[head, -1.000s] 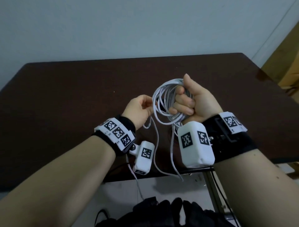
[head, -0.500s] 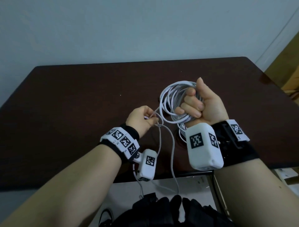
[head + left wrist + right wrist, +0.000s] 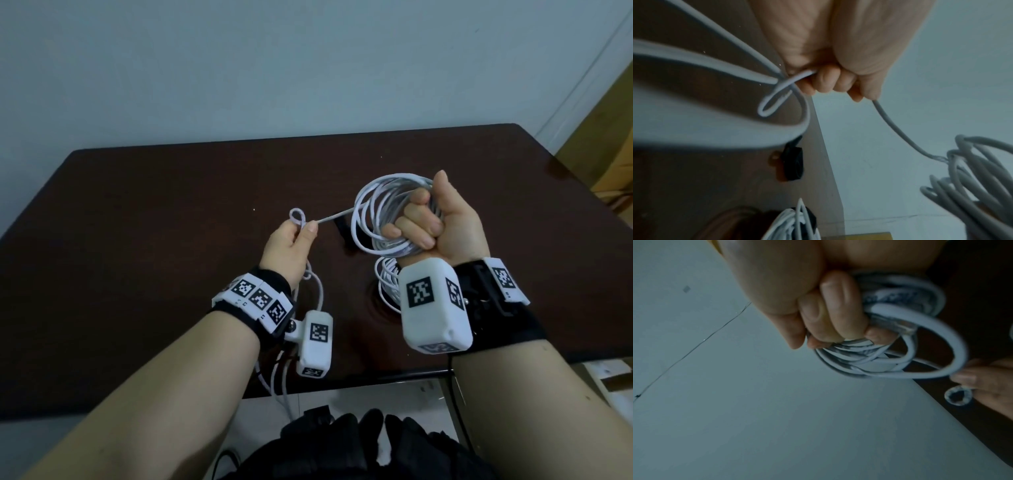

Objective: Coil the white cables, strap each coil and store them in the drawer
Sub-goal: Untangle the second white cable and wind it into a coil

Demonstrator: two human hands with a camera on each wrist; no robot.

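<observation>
Above the dark bench (image 3: pixel 137 240), the right hand (image 3: pixel 442 222) is fisted round the white cable coil (image 3: pixel 376 212), while the left hand (image 3: pixel 291 243), to its left, pinches the cable's free strand (image 3: pixel 334 217), drawn taut between them.

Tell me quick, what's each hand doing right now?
Left hand: pinches the free strand of the white cable.
Right hand: grips the cable coil.

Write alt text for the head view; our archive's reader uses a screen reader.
Above a dark table, the right hand grips a coil of white cable while the left hand pinches its free strand pulled taut. A second coil lies on the table below.
</observation>
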